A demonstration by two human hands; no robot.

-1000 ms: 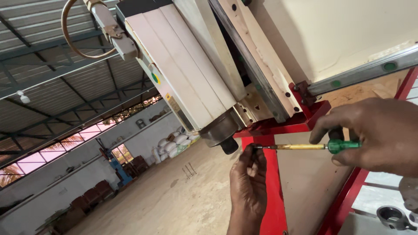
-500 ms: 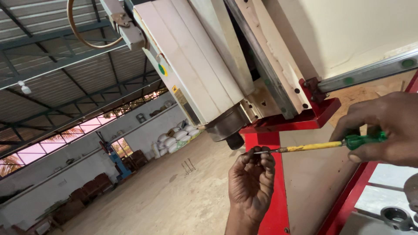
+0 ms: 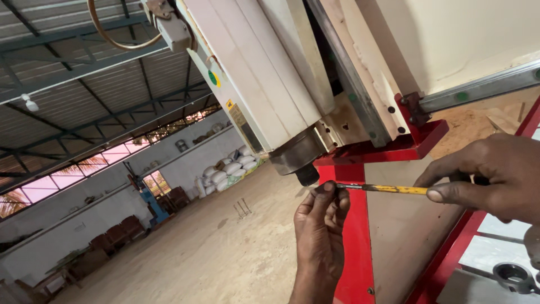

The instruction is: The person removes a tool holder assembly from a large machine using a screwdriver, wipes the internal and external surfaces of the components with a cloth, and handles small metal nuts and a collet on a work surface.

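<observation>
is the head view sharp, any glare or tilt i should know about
Head view: strongly tilted, so the hall floor slopes. The left hand, yellow screwdriver shaft and grey spindle nose are sharp. The right hand is slightly soft at the frame edge. The pink-lit windows are bright, with no glare on the work.

the screwdriver (image 3: 382, 188) has a yellow shaft sleeve and a bare steel tip. the frame (image 3: 354, 247) and bracket (image 3: 394, 147) are bright red. the spindle motor (image 3: 253, 84) is cream white with a small green sticker and a yellow label, ending in a grey metal nose (image 3: 298, 155). the floor (image 3: 225, 253) is dusty tan. the sacks (image 3: 225, 169) are white.
</observation>
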